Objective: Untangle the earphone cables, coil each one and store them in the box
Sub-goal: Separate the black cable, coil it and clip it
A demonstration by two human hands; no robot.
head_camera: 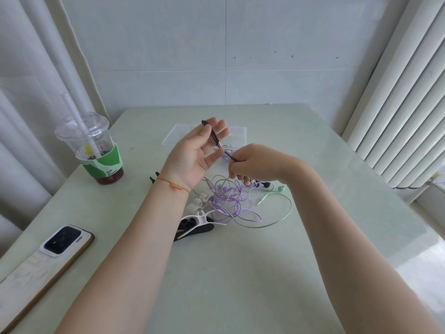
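My left hand (195, 155) is raised palm up with its fingers straight. A black earphone cable (215, 139) lies across those fingers, its plug end poking out past the index finger. My right hand (250, 165) pinches the same cable just right of the left hand, holding it taut. Beneath both hands a tangle of purple cable (231, 198) lies on the table. A green earphone cable (287, 213) loops round its right side. The clear plastic box (238, 133) stands behind my hands, partly hidden.
White and black cable clips (196, 216) lie left of the tangle. A plastic cup (96, 150) with a straw and green sleeve stands at the far left. A phone (62, 242) lies face down by the left table edge. A radiator (397, 104) is at right.
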